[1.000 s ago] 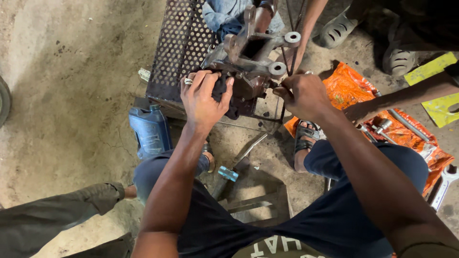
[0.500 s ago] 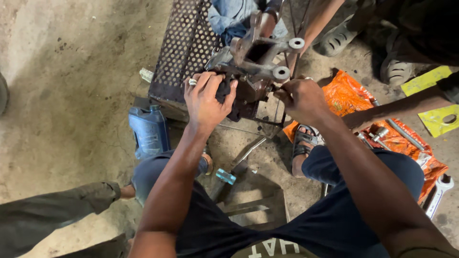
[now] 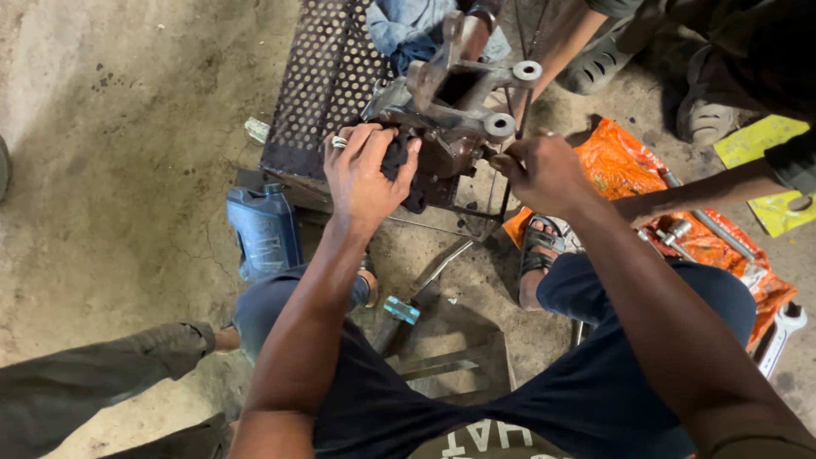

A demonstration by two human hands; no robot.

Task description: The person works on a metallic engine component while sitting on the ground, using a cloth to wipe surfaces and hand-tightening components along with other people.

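A rusty cast metal part (image 3: 455, 119) with round mounting lugs rests on a perforated metal stand (image 3: 327, 81). My left hand (image 3: 365, 174) presses a dark rag (image 3: 401, 161) against the part's near side. My right hand (image 3: 544, 170) is closed on the part's right side, by a thin rod there; what its fingers hold is hidden. Another person's hand (image 3: 472, 25) holds the part's far end.
A blue oil jug (image 3: 265, 229) stands on the concrete floor left of my knee. An orange bag (image 3: 680, 212) with sockets and wrenches lies at right. A hammer (image 3: 416, 302) lies between my legs. Other people's sandalled feet (image 3: 599, 64) are beyond the stand.
The view has drifted slightly, so the part sits higher in frame. My left hand has shifted a little on the rag. My right hand stays at the part's right side.
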